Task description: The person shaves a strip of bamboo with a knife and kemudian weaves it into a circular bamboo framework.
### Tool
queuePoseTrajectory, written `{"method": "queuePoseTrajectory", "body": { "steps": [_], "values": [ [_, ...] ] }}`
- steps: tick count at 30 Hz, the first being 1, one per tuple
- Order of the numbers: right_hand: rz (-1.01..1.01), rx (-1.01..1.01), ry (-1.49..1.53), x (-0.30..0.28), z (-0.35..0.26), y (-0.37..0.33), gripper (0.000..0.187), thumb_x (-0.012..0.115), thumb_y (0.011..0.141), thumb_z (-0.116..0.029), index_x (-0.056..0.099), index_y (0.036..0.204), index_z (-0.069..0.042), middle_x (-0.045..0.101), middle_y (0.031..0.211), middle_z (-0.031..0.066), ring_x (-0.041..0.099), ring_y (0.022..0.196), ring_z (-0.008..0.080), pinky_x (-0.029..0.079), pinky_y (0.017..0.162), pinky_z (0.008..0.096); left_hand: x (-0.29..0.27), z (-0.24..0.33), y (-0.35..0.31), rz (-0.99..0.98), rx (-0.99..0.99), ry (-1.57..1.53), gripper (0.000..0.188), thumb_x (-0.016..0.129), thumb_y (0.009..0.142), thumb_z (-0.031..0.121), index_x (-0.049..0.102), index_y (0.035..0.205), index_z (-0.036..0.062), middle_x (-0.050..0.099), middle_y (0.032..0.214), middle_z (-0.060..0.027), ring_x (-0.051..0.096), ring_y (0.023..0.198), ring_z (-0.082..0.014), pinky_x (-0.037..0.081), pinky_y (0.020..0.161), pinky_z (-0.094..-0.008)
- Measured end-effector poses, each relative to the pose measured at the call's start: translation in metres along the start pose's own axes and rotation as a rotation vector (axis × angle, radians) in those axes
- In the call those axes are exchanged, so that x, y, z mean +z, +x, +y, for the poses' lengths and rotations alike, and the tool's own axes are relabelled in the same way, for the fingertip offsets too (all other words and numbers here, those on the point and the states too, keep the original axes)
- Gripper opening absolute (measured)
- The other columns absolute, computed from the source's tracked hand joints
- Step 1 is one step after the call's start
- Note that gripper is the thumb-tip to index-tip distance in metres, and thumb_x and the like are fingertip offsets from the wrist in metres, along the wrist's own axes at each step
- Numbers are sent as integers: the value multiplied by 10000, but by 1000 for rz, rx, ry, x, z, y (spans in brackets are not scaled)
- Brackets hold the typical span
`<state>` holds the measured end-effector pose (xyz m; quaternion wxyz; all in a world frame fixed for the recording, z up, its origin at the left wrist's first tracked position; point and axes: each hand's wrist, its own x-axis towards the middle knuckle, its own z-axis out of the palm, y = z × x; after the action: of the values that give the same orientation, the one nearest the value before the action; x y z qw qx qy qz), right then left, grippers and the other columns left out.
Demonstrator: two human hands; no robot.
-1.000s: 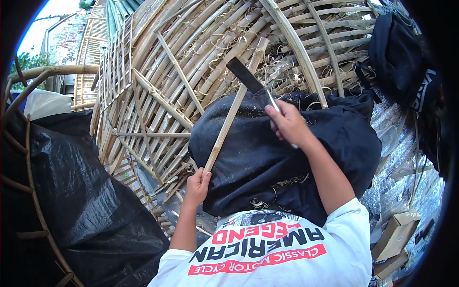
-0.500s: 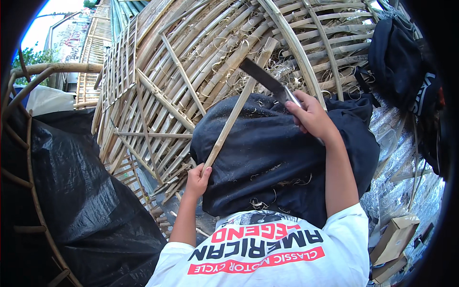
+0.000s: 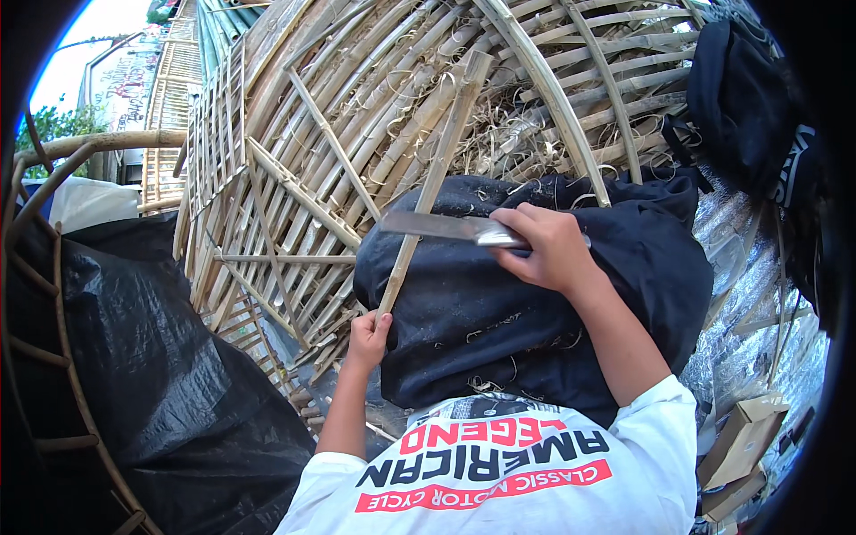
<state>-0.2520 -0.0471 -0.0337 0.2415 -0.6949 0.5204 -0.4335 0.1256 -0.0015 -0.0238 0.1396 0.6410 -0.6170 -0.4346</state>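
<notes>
My left hand (image 3: 367, 337) is clamped on the near end of a long, straight, pale-tan bamboo strip (image 3: 439, 169), slanting over black cloth (image 3: 499, 312); my right hand (image 3: 548, 248) grips a grey metal knife (image 3: 432, 226). Its blade crosses above the strip; touching, I cannot tell.

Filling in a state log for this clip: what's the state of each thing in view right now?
Bamboo strip: slanted, far end raised in the picture
Knife: blade bare, crossing the strip in view; contact unclear
Left grip: closed on the strip's near end
Right grip: closed on the knife's handle
Dark cloth: draped, creased
Black plastic sheet: spread out, wrinkled
Cardboard box: tilted; open or shut unclear
</notes>
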Motion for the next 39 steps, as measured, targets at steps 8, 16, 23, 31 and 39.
{"method": "queuePoseTrajectory", "body": {
  "steps": [8, 16, 23, 31, 39],
  "values": [
    [273, 183, -213, -5, 29, 19, 492, 837, 628, -193, 670, 1083, -114, 591, 796, 79, 612, 740, 284, 487, 668, 407, -2, 9, 6, -10, 94, 77, 432, 576, 980, 282, 487, 661, 4, 374, 533, 2, 356, 529, -82, 305, 477, -313],
    [70, 307, -254, 8, 23, 11, 276, 807, 683, -218, 642, 872, -102, 657, 788, 125, 655, 756, 339, 508, 675, 445, -4, 19, 6, -1, 134, 223, 438, 584, 967, 293, 509, 670, -20, 420, 510, -101, 421, 470, -150, 351, 473, -355],
    [-149, 309, -297, 12, 11, 3, 193, 689, 672, -182, 598, 811, -83, 671, 738, 165, 674, 739, 358, 536, 674, 463, -4, 21, 7, 25, 186, 310, 422, 592, 962, 297, 536, 682, -13, 448, 500, -140, 498, 438, -250, 379, 473, -378],
    [27, 559, 57, -18, 30, 21, 213, 680, 730, -190, 672, 894, -54, 685, 823, 193, 656, 837, 405, 528, 755, 469, -6, 28, 5, 48, 184, 338, 422, 591, 958, 293, 539, 694, -31, 485, 542, -186, 523, 482, -298, 390, 504, -398],
    [-399, 427, 84, 2, 10, 4, 322, 733, 722, -231, 627, 933, -12, 682, 859, 223, 668, 840, 391, 526, 803, 428, -5, 12, 10, 2, 156, 337, 431, 594, 954, 313, 551, 694, -27, 500, 533, -186, 542, 481, -312, 393, 495, -406]
  ]
}}
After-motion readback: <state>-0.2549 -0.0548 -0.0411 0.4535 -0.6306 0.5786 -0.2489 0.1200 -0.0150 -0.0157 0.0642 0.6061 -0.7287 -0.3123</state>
